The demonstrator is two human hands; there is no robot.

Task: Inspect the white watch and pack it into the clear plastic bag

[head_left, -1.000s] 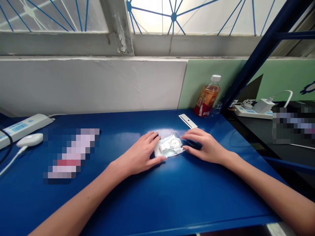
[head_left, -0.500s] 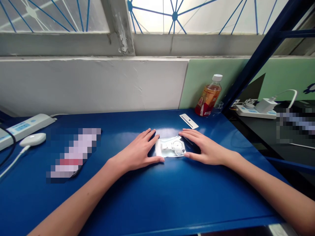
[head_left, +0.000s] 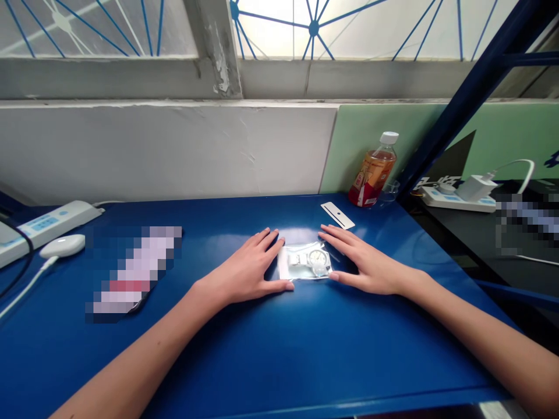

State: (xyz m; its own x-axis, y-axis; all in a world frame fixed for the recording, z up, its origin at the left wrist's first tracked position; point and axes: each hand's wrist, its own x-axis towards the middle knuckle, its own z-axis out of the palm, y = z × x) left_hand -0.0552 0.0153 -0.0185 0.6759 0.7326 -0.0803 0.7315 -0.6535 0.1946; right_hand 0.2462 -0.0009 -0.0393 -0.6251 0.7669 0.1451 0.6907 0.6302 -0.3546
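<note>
A wristwatch [head_left: 318,260] with a round pale dial and a light band lies inside a clear plastic bag [head_left: 285,265] on the blue table. At the bag's left edge rests my left hand [head_left: 251,265], palm down, its fingers and thumb spread apart. My right hand [head_left: 364,262] lies at the right edge in the same way, thumb by the lower right corner. Both hands frame the bag, and neither grips it. Just beyond the right fingertips lies a flat white card [head_left: 338,215] with a dark slot.
A drink bottle [head_left: 373,171] with a white cap stands at the back right, beside a small clear cup [head_left: 390,191]. On the left lie a pixelated flat object [head_left: 135,270], a white corded device [head_left: 63,247] and a power strip [head_left: 48,227]. A blue metal post [head_left: 463,99] rises at right.
The whole view has shifted slightly, so everything sits a little farther right. Both hands and the bagged watch keep nearly the same positions relative to each other.
</note>
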